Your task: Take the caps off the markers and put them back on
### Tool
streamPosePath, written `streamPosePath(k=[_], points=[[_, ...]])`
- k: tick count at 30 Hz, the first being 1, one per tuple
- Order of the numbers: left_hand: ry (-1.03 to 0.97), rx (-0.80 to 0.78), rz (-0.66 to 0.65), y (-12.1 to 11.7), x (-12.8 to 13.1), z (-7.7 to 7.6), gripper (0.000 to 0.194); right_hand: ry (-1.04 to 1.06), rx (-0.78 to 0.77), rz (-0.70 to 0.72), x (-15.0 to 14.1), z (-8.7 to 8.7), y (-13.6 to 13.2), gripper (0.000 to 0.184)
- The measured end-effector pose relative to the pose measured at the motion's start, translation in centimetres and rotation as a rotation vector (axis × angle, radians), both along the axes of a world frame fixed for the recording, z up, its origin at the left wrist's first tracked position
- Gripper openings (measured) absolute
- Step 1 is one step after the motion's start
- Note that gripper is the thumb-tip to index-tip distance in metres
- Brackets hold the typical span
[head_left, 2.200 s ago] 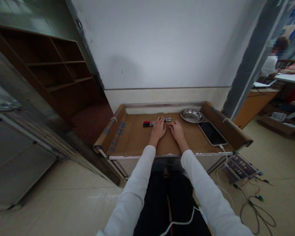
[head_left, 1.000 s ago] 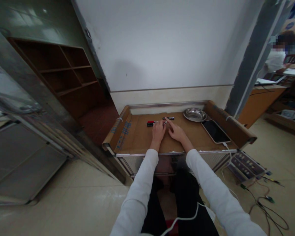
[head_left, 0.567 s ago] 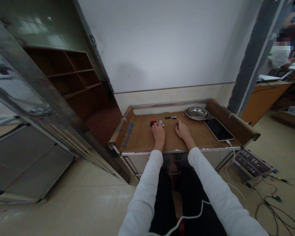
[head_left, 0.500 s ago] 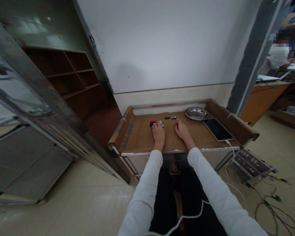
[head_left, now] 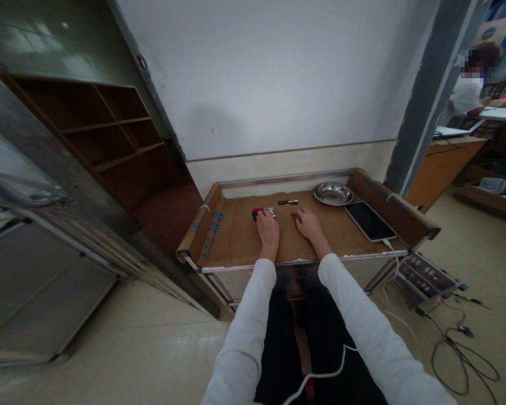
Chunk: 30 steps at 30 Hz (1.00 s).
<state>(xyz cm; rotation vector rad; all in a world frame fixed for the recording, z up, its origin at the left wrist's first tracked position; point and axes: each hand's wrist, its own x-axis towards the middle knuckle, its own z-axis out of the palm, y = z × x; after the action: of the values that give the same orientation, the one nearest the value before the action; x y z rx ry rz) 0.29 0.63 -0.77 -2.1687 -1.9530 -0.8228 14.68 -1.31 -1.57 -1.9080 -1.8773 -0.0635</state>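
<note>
My left hand point(head_left: 269, 229) rests on the cardboard-covered top, its fingers stretched over the near edge of a small bunch of slim red and black pieces point(head_left: 263, 212) with silvery ends. The fingertips partly cover that bunch, and its exact kind is too small to tell. My right hand point(head_left: 308, 224) lies low over the cardboard, fingers loosely bent and apart, with nothing visible in them. Just beyond it, a single slim black piece with a silvery end point(head_left: 288, 202) lies sideways, not touched by either hand.
A round metal dish point(head_left: 333, 194) stands at the back right of the cart top point(head_left: 240, 247). A phone point(head_left: 370, 221) with a white cable lies at the right. Raised cardboard-wrapped sides flank the top. A person point(head_left: 468, 93) sits far right; an electrical box point(head_left: 425, 278) is on the floor.
My right hand has drawn back slightly from the single black piece, and its fingers have spread. My left hand stays at the bunch. The whole view has shifted a little.
</note>
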Motion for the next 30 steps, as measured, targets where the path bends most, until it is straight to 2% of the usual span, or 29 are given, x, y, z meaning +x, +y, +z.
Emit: streamPosePath(k=[9, 14, 17, 22, 25, 27, 30], points=[[-0.028, 0.014, 0.048, -0.5, 0.2, 0.7, 0.021, 0.034, -0.031, -0.058, 0.0, 0.1, 0.2, 0.032], [-0.018, 0.005, 0.072, -0.7, 0.3, 0.7, 0.025, -0.038, -0.054, -0.157, -1.3, 0.6, 0.5, 0.047], [-0.016, 0.006, 0.097, -0.6, 0.3, 0.6, 0.026, -0.059, -0.044, -0.216, -2.2, 0.9, 1.0, 0.047], [-0.018, 0.032, 0.14, -0.3, 0.3, 0.6, 0.025, -0.055, -0.003, -0.219, -2.5, 1.0, 1.8, 0.045], [-0.007, 0.032, 0.137, -0.1, 0.4, 0.4, 0.024, -0.046, -0.004, -0.174, -2.2, 1.1, 1.8, 0.043], [0.011, 0.031, 0.077, 0.0, 0.5, 0.3, 0.023, -0.036, -0.007, -0.142, -2.1, 1.2, 1.7, 0.04], [0.069, 0.022, -0.18, 0.1, 0.8, 0.3, 0.023, -0.01, 0.004, -0.157, -2.0, 1.2, 1.8, 0.035]])
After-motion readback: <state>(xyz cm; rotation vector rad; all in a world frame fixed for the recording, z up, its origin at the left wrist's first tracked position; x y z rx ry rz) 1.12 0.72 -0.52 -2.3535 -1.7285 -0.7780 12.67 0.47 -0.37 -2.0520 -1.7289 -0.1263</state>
